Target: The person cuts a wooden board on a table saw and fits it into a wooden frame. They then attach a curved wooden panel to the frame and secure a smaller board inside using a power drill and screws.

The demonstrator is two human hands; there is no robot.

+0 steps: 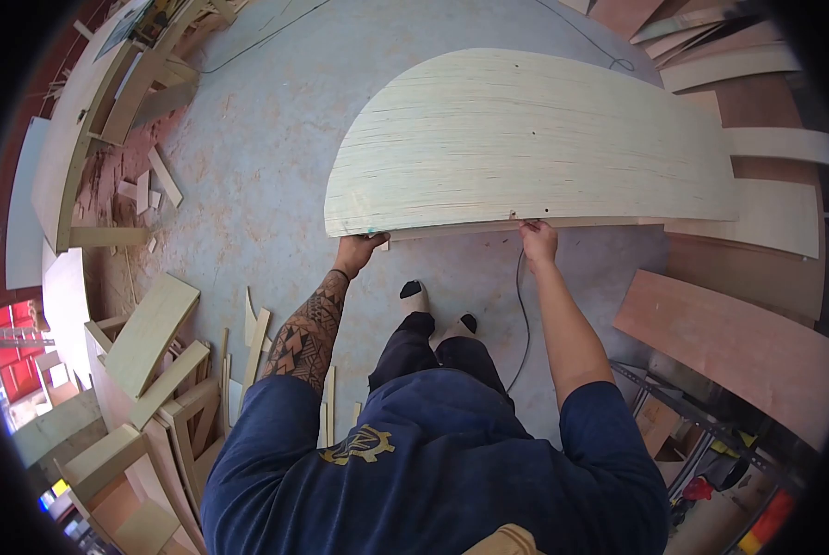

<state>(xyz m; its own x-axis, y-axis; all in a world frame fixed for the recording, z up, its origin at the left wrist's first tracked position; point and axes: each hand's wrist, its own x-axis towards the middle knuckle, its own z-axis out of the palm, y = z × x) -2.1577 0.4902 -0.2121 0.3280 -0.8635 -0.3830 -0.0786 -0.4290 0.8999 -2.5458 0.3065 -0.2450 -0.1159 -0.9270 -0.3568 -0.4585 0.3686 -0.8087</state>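
A large pale plywood panel (525,139) with a rounded left end and a straight near edge spans the space in front of me. At its near left corner, my left hand (357,252) is closed on the edge, with the fingers partly hidden beneath. My right hand (538,242) grips the same edge near its middle, close to a small dark hole in the wood. Beneath the near edge, a strip of wood shows. The panel's right end lies over other boards.
Stacked plywood boards (766,213) are at the right, with a reddish panel (734,342) nearer me. Offcuts (165,176) lie on the grey floor (266,120) at the left. Wooden frames (192,425) stand at lower left. A black cable (526,342) runs beside my feet.
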